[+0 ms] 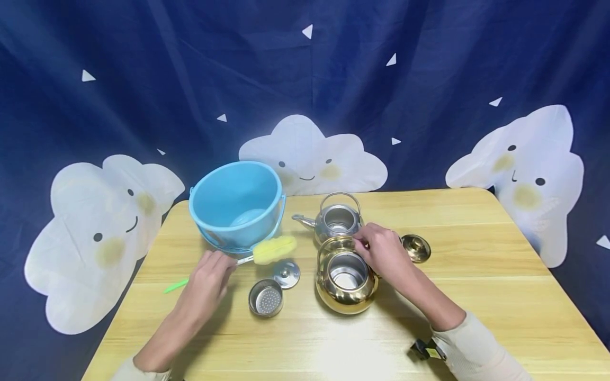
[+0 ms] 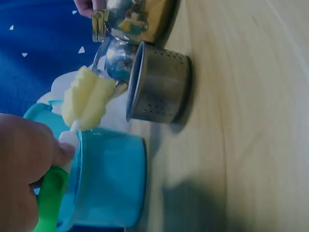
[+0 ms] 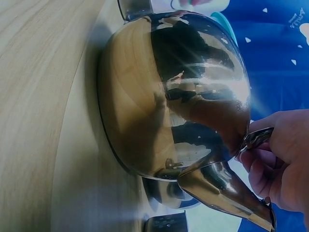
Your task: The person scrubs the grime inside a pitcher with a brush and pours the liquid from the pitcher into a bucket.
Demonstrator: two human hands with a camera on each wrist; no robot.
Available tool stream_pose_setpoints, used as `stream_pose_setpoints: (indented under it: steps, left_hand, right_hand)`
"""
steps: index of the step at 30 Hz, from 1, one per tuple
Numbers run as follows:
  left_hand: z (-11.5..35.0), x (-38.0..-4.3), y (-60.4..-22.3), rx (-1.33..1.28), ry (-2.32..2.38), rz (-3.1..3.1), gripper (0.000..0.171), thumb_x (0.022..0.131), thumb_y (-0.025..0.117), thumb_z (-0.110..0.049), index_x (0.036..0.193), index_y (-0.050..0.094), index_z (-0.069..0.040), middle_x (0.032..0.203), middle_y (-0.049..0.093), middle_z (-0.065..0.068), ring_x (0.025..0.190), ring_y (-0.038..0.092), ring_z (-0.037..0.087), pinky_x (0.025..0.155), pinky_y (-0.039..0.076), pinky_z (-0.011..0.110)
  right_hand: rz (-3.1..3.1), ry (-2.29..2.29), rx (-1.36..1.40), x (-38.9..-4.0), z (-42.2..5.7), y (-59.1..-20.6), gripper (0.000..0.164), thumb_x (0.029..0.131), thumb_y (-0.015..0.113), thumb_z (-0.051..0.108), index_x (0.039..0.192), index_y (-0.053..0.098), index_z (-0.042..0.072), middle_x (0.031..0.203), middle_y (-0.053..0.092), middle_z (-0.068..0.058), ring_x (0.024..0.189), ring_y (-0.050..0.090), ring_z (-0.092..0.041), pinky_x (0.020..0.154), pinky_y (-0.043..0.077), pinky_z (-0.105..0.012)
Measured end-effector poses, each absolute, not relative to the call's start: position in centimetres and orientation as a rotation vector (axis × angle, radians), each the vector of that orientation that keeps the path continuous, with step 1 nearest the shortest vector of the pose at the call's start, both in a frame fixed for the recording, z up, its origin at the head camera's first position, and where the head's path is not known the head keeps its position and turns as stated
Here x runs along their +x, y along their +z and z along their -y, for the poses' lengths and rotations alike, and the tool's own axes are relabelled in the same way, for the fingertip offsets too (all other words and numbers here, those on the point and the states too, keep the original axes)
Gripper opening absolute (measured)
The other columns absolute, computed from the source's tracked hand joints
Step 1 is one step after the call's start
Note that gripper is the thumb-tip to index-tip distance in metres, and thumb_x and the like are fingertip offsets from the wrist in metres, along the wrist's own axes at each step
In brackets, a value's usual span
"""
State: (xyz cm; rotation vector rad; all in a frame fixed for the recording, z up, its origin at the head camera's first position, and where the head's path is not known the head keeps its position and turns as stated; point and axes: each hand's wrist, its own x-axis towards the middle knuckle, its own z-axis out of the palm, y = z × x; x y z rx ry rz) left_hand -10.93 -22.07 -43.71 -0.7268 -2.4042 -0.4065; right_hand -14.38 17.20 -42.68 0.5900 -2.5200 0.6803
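In my left hand (image 1: 207,283) is a sponge brush with a green handle (image 2: 52,193) and a pale yellow sponge head (image 1: 274,249). The fingers wrap round the handle, and the sponge points right, in front of the blue bucket. My right hand (image 1: 381,251) pinches the bail handle of a gold teapot (image 1: 346,301) near its base. That teapot stands lidless on the table, its spout (image 3: 227,191) below the hand in the right wrist view. Behind it stands a smaller silver teapot (image 1: 325,228), also lidless, spout to the left.
A blue bucket (image 1: 233,233) stands at the back left. Nearer lie a perforated metal strainer (image 1: 266,299) and a silver lid (image 1: 287,273). Right of the right hand lies a gold lid (image 1: 416,248). Another perforated cylinder (image 3: 166,222) shows beyond the teapot in the right wrist view.
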Motion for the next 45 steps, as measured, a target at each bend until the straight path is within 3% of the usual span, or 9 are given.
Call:
stream_pose_setpoints:
  steps: [7, 17, 45]
  left_hand:
    - [23.0, -10.4, -44.5, -0.654, -0.411, 2.459, 0.023, 0.077, 0.08, 0.011, 0.088, 0.068, -0.006, 0.081, 0.065, 0.004, 0.08, 0.058, 0.019, 0.067, 0.055, 0.035]
    - [24.0, -9.4, -44.9, -0.615, -0.398, 2.506, 0.026, 0.074, 0.082, 0.012, 0.085, 0.067, -0.006, 0.081, 0.067, 0.004, 0.083, 0.065, 0.021, 0.072, 0.063, 0.038]
    - [26.6, -7.9, -46.3, -0.484, -0.389, 2.647, 0.027, 0.07, 0.087, 0.01, 0.084, 0.07, -0.006, 0.08, 0.071, 0.005, 0.075, 0.065, 0.016, 0.065, 0.063, 0.034]
  right_hand:
    - [2.522, 0.679, 0.586, -14.3, -17.2, -42.6, 0.006, 0.085, 0.076, 0.003, 0.091, 0.077, 0.004, 0.083, 0.075, -0.01, 0.073, 0.073, -0.023, 0.065, 0.064, -0.038]
    - [2.524, 0.684, 0.588, -14.3, -17.2, -42.6, 0.008, 0.083, 0.076, 0.0, 0.09, 0.076, 0.004, 0.082, 0.074, -0.01, 0.071, 0.071, -0.022, 0.064, 0.064, -0.036]
    - [2.498, 0.698, 0.603, -14.4, -17.2, -42.7, 0.004, 0.088, 0.072, 0.002, 0.087, 0.076, 0.002, 0.08, 0.074, -0.01, 0.07, 0.07, -0.02, 0.061, 0.062, -0.033]
